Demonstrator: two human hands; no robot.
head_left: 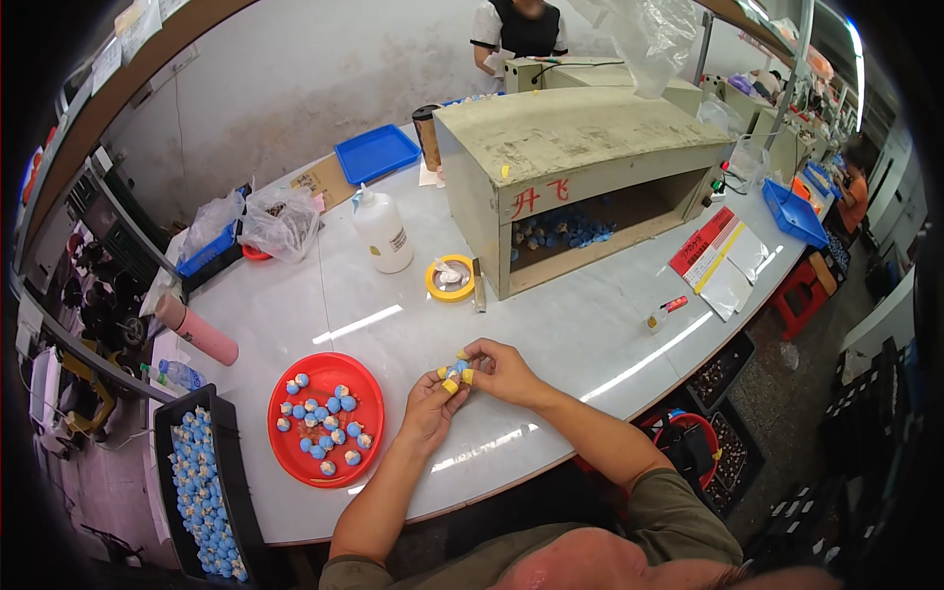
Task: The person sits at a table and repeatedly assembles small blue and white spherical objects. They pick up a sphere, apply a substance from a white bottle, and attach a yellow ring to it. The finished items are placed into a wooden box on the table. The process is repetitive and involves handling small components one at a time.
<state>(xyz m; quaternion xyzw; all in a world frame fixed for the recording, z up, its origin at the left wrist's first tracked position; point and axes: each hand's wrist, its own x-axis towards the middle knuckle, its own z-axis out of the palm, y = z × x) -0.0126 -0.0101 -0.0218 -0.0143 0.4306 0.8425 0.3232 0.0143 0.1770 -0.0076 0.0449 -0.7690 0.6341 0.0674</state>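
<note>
My left hand [429, 407] and my right hand [505, 375] meet over the table, fingers closed on a small blue and cream ball-shaped piece [456, 371]. Yellow covers wrap several of my fingertips and partly hide the piece. To the left of my hands lies a round red tray [278, 433], on which several similar blue and cream balls [332, 405] are scattered. Beyond my hands are a roll of yellow tape [435, 285] and a narrow tool with a metal-looking end [479, 285].
A black crate [239, 472] full of blue balls stands at the table's left edge. A pink flask [202, 332], a white bottle [382, 231], a blue tray [377, 153] and an open-fronted box [580, 147] surround the work area. A small glass bottle [656, 320] stands right. Another person [521, 29] is behind.
</note>
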